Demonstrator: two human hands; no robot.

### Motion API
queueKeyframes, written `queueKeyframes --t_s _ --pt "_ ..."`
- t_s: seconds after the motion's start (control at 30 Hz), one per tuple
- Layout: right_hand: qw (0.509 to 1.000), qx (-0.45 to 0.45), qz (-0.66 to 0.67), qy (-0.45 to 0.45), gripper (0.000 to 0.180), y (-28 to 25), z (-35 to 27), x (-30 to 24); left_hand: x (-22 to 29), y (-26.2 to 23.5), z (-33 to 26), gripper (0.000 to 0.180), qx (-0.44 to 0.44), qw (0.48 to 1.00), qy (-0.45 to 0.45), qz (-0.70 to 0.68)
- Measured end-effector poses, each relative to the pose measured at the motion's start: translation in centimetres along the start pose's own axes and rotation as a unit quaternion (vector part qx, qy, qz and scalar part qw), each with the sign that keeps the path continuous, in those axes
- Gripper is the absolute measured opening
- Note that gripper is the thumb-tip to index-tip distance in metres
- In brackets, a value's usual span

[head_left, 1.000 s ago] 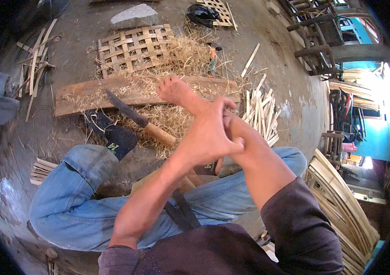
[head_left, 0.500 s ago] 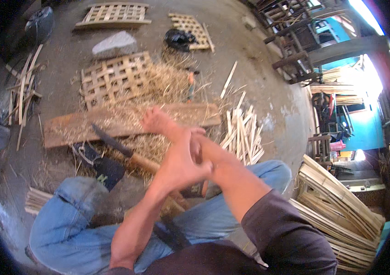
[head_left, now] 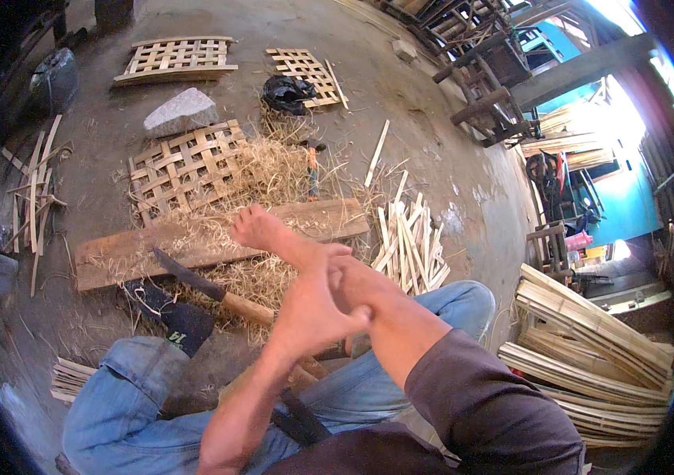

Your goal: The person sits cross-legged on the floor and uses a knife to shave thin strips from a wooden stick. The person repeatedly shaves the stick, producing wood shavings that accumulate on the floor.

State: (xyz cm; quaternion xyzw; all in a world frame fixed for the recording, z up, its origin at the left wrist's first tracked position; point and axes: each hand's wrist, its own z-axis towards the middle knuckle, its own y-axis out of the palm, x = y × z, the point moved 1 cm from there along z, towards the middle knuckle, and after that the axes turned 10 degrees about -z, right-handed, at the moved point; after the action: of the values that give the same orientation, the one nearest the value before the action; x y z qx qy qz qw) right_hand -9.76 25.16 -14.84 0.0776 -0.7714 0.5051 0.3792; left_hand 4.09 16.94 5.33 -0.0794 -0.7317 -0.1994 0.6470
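Note:
My left hand (head_left: 311,294) is wrapped round my right forearm (head_left: 388,297), its thumb lying across the near side. Out past it, my right hand (head_left: 258,228) is held with the fingers curled in and nothing visible in them, over a wooden plank (head_left: 115,257). A knife (head_left: 190,277) with a dark curved blade and a long wooden handle slants below my arms, its blade tip at the plank. My left hand covers part of the area around the handle. Neither hand touches the knife visibly.
Pale shavings (head_left: 269,170) surround the plank, with woven bamboo panels (head_left: 182,170) and a grey stone (head_left: 180,112) beyond. A heap of bamboo strips (head_left: 412,237) lies right of the plank. Bundled slats (head_left: 590,332) stand at far right. A black plastic bag (head_left: 288,93) lies farther off.
The whole view has shifted, so the panels and stone sit farther left. My left hand keeps its hold on my right forearm, and my right hand remains curled.

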Motion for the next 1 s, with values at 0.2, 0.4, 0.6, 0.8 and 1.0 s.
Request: queueKeyframes --t_s 0.2,0.4,0.6,0.8,1.0 --pt "0.999 0.029 0.020 -0.025 0.010 -0.6 -0.4 0.5 -2.5 -0.5 0.2 0.072 -0.001 0.999 0.007 -0.039" --pt "1.000 0.013 0.007 -0.021 0.012 -1.4 0.1 1.0 -3.1 -0.9 1.4 0.075 0.004 0.999 -0.024 -0.020" --pt "0.999 0.030 0.005 -0.017 0.012 -0.5 -1.1 0.1 1.1 0.8 -0.9 0.069 -0.048 0.998 0.003 -0.042" --pt "0.996 0.072 0.021 -0.048 0.011 -1.8 0.5 0.0 -2.6 -0.6 1.0 0.072 0.033 0.999 0.022 -0.001" --pt "0.993 0.099 0.049 -0.043 0.011 -1.3 -1.0 -2.9 0.0 0.8 -1.2 0.073 -0.052 0.996 0.028 -0.069"
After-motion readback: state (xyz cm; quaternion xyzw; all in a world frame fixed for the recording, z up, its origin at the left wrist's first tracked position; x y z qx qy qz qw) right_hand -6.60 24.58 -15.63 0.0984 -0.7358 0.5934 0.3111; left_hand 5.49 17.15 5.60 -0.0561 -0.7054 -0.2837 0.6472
